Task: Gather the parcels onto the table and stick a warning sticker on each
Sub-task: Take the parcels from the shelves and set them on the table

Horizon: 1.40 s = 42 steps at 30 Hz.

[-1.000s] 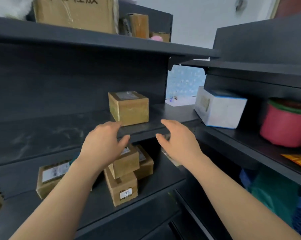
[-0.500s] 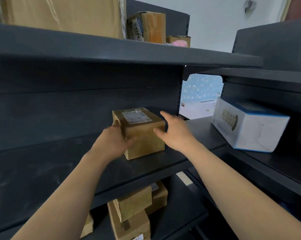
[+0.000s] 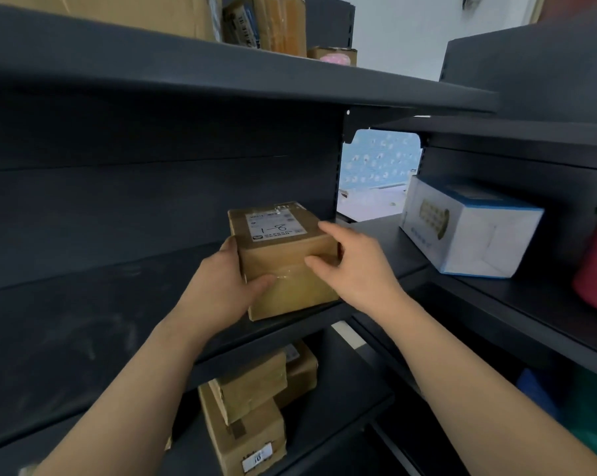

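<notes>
Centre frame: the parcel (image 3: 285,261) sits on the shelf (image 3: 118,304) edge between both hands. Left hand (image 3: 221,292) grips its left side, right hand (image 3: 355,269) its right corner, fingers curled.

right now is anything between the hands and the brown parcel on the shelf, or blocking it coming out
Nothing visible. The left hand and right hand grip the brown parcel by its sides, and the shelf edge before it is open. Where it goes next is out of view.

two slim forearms, bare all the way to the wrists — the left grip (image 3: 221,286) and right grip (image 3: 355,269) are bare hands, uncovered too.
</notes>
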{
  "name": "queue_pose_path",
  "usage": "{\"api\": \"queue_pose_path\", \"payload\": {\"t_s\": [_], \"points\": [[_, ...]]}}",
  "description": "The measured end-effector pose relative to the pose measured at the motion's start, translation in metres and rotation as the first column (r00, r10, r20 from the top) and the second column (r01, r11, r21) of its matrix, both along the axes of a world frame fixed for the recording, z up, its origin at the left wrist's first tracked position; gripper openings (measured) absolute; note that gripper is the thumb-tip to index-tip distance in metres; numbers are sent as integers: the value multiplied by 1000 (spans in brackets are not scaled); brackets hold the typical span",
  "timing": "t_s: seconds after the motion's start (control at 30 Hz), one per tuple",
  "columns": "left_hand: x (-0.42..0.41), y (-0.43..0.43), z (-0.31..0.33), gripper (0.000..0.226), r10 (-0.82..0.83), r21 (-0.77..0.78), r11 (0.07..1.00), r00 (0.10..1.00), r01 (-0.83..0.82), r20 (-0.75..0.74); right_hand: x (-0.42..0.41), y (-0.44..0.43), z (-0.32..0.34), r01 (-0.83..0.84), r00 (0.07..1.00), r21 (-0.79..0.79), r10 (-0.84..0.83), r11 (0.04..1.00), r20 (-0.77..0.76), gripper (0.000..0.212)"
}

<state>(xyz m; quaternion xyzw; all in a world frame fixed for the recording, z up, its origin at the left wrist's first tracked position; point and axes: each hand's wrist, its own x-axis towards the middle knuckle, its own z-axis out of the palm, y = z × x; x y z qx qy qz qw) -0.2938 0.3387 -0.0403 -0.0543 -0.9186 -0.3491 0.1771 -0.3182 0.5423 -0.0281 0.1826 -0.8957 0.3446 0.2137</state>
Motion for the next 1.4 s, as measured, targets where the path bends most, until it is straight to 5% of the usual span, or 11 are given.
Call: {"api": "queue_pose_path", "payload": {"t_s": [0.37, 0.63, 1.0, 1.4], "points": [[114, 102, -7, 59, -226, 66, 970, 968, 234, -112, 162, 104, -1, 216, 971, -65, -221, 974, -92, 60], [181, 176, -33, 65, -542, 118, 828, 836, 549, -88, 296, 162, -22, 514, 853, -40, -515, 857, -81, 60], [308, 239, -66, 63, -914, 183, 405, 403, 896, 51, 510, 149, -57, 903, 430, -29, -903, 430, 19, 58], [514, 286, -77, 62, -984, 194, -119, -142, 974, 110, 753, 93, -73, 995, -101, -6, -992, -102, 79, 58]]}}
